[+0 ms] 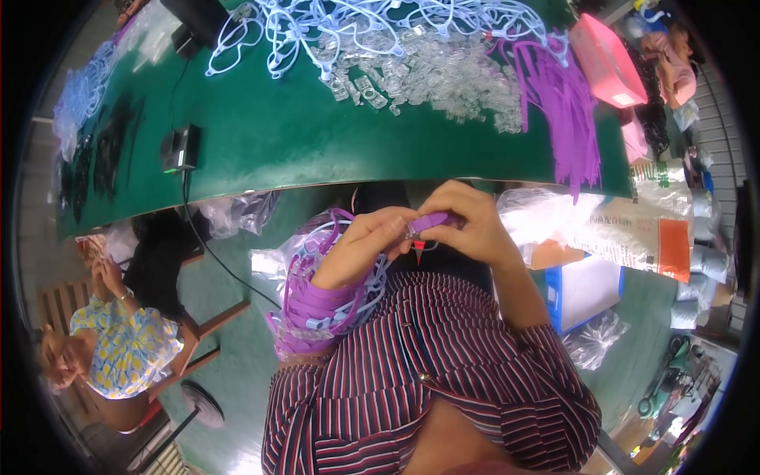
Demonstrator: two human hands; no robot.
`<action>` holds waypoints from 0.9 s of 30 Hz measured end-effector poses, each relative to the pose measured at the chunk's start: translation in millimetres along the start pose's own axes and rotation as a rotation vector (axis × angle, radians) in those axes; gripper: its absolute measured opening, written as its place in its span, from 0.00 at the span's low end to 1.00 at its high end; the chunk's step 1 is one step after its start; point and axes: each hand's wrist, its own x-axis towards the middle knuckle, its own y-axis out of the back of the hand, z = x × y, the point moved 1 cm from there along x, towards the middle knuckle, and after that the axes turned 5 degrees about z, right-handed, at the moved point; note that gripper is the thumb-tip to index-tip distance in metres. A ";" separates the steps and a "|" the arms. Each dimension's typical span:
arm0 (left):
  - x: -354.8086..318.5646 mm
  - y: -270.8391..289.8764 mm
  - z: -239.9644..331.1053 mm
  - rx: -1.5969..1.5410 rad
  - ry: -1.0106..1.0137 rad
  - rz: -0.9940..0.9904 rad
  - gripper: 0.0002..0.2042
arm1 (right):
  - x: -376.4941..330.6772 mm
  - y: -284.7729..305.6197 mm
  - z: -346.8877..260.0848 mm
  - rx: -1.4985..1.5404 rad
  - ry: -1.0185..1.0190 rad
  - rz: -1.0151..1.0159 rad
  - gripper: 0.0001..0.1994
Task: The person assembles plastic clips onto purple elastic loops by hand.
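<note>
In front of my body, below the table edge, my left hand (pixel 374 234) and my right hand (pixel 472 222) meet with closed fingers. A purple strap (pixel 434 221) is pinched between them, and a small clear plastic piece shows at its left end against my left fingers. Around my left forearm hang several purple straps (pixel 317 299) with light blue plastic frames (pixel 369 297) attached. A small red pointed shape shows just beneath my fingers; I cannot make out what it belongs to.
On the green table (pixel 317 150) lie blue plastic frames (pixel 317 28), clear plastic pieces (pixel 467 83), purple strips (pixel 562 111) and a pink box (pixel 606 62). A black device (pixel 181 148) trails a cable. A printed sack (pixel 617 226) hangs at right. Another person (pixel 119 340) sits left.
</note>
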 end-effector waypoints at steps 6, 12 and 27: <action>-8.2 6.2 1.8 0.040 0.000 0.026 0.17 | 8.6 -5.0 -1.7 -0.066 0.042 -0.129 0.13; -7.8 1.6 10.6 0.059 0.069 0.018 0.13 | 12.0 1.1 -6.0 -0.093 0.086 -0.142 0.13; -16.4 -1.5 5.1 0.010 -0.030 -0.061 0.09 | 12.4 0.8 5.8 0.140 0.067 -0.246 0.12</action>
